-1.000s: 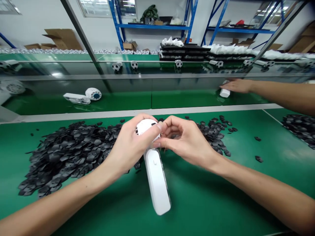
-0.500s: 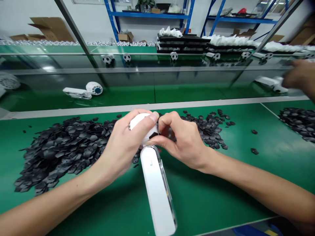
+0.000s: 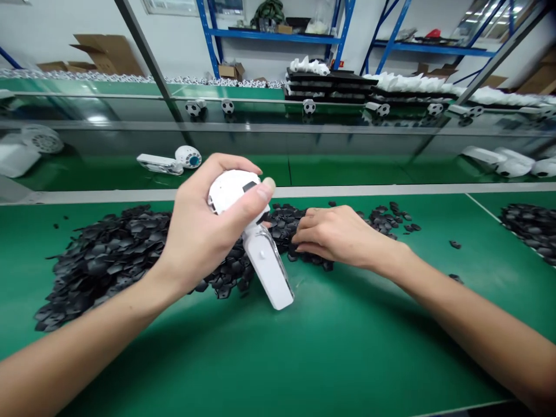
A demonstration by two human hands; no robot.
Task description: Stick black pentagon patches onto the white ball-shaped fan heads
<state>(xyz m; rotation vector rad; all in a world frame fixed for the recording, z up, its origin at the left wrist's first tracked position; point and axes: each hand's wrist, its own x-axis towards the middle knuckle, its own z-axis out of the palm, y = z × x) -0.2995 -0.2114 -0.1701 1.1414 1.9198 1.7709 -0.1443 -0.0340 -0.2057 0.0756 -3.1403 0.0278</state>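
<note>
My left hand point(image 3: 202, 231) is closed around the round, football-patterned head of a white handheld fan point(image 3: 270, 269). The fan is raised over the table, its handle slanting down toward me. One black patch shows on the head beside my thumb; my palm and fingers cover much of the rest. To the right, my right hand point(image 3: 341, 236) is lowered into the loose black pieces point(image 3: 284, 226), fingers bent and drawn together. Its fingertips are partly hidden, so what they pinch, if anything, does not show. A larger heap of the same flat black pieces point(image 3: 113, 249) spreads at the left.
Beyond the pale table edge point(image 3: 304, 190), a white fan point(image 3: 160, 164) lies on the green belt point(image 3: 243, 171), with more white fans point(image 3: 499, 159) at the right. Another black heap point(image 3: 530, 226) sits far right. Stacked black trays point(image 3: 332, 87) stand behind the glass.
My right hand has left the fan's head and moved right, down onto the black pieces. My left hand has lifted the fan away from me. The co-worker's hand at the right is gone from view.
</note>
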